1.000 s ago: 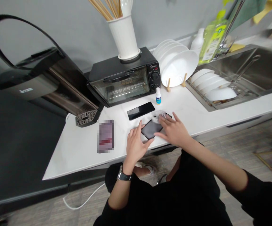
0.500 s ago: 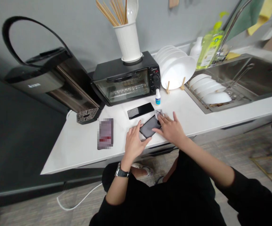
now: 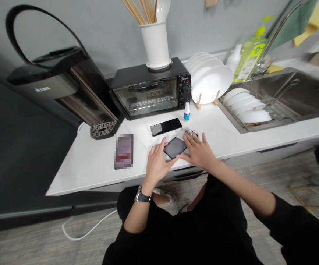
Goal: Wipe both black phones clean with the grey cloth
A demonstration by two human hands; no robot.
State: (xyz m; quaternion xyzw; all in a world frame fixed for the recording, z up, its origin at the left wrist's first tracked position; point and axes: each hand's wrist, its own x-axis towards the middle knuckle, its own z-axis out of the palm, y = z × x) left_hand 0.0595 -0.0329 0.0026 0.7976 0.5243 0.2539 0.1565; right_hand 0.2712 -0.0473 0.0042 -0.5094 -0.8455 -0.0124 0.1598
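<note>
A dark smartphone (image 3: pixel 174 148) lies flat on the white counter, tilted across it. My left hand (image 3: pixel 157 162) steadies its left end, fingertips at the far corner and thumb along the near edge. With my right hand (image 3: pixel 200 151), fingers together, I press a crumpled pale cloth (image 3: pixel 185 131) onto the phone's right end, which hand and cloth cover. My right thumb reaches the near edge, close to the left thumb. Just behind lies a second black phone (image 3: pixel 166 127). A small white spray bottle (image 3: pixel 187 112) with a blue label stands upright past it.
Left on the counter (image 3: pixel 93 176) lies a blurred-out flat item (image 3: pixel 124 151) near a tall black drinks machine (image 3: pixel 90 95). Behind are a toaster oven (image 3: pixel 151 92) carrying a utensil holder (image 3: pixel 156 44), and racked plates (image 3: pixel 211 82). Right is a sink (image 3: pixel 300 92) with bowls (image 3: pixel 249 106).
My right hand and the cloth have shifted slightly over the phone, and more of the cloth shows spread out. My left hand keeps its place at the left end. The camera view has shifted slightly.
</note>
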